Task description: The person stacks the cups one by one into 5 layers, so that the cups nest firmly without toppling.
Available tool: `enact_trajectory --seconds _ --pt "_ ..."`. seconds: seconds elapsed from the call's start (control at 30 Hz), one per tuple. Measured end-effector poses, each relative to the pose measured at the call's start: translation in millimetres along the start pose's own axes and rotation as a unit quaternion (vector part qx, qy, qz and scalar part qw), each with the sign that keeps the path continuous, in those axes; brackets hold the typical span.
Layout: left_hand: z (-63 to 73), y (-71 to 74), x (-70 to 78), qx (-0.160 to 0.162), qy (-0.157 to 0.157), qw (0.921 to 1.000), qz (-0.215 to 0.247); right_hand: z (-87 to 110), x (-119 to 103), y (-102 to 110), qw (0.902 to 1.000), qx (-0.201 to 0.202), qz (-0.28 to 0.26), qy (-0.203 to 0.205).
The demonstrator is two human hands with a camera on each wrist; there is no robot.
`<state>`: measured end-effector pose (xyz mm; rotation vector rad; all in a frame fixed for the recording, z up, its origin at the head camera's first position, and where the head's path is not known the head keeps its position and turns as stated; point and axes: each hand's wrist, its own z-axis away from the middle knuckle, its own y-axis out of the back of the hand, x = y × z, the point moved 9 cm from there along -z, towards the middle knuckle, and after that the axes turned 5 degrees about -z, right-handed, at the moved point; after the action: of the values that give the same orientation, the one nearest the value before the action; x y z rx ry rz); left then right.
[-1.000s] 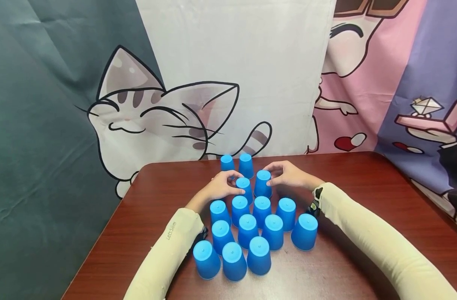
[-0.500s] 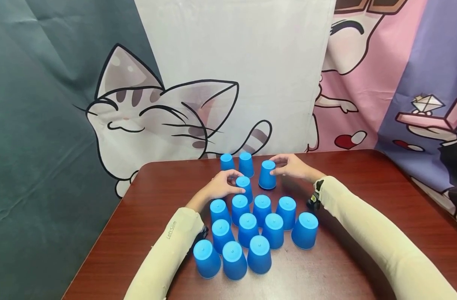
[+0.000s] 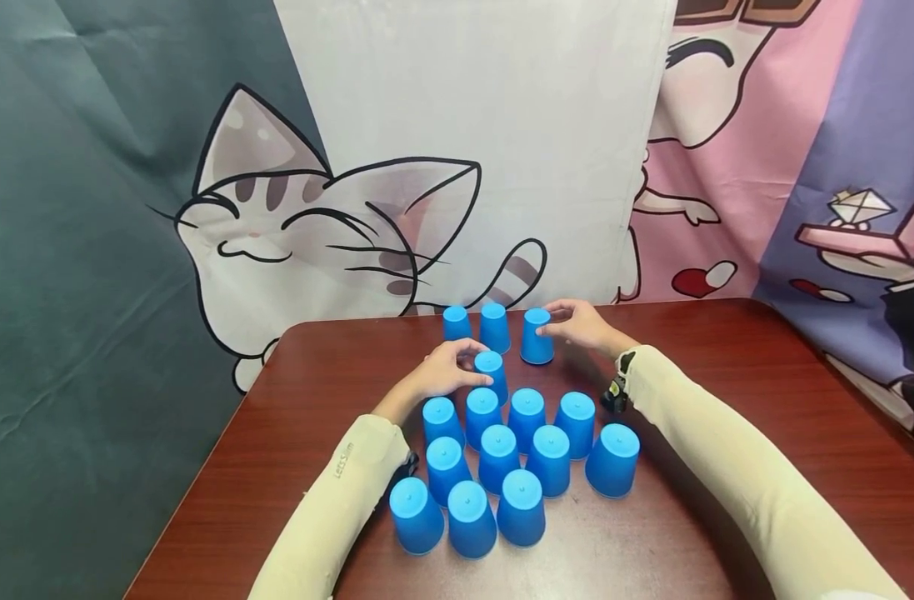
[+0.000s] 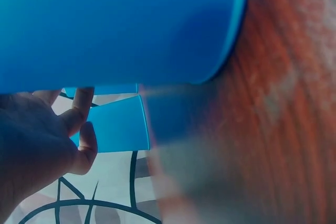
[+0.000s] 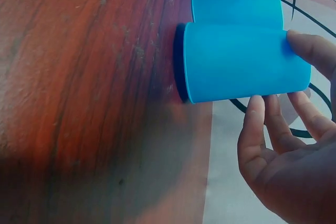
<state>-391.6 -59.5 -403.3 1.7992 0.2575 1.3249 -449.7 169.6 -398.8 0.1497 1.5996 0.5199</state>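
Front three cups (image 3: 471,527): blue, upside down, well nearer the person than the middle cup.
Second row cups (image 3: 499,468): four, also inverted, nearer than the middle cup, one far out to its right.
Third row cups (image 3: 483,425): four, just short of the middle cup.
Middle cup (image 3: 491,379): inverted, on the wooden table (image 3: 651,550).
Left hand (image 3: 443,372): at the middle cup's left, thumb and fingers curved round it, spread to its width; a nearer cup blocks the left wrist view, so firmness is hard to judge.
Right-hand cup (image 3: 536,343): beyond and right of the middle cup, upright but inverted.
Right hand (image 3: 582,325): thumb and fingers pinch that cup, parted by its width.
Back pair of cups (image 3: 495,332): beyond the middle cup.
Printed cloth (image 3: 546,125): behind everything.
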Motion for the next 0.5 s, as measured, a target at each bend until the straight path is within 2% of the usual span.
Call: enact_trajectory --seconds 0.17,0.5 --pt "0.3 -0.2 1.8 -0.003 0.003 0.9999 -0.010 -2.5 -1.6 -1.9 0.9999 0.006 -0.003 -0.010" --pt "2.4 2.4 0.6 -0.001 0.016 0.9997 -0.021 -9.5 -4.6 -3.8 0.9997 0.022 -0.007 -0.002"
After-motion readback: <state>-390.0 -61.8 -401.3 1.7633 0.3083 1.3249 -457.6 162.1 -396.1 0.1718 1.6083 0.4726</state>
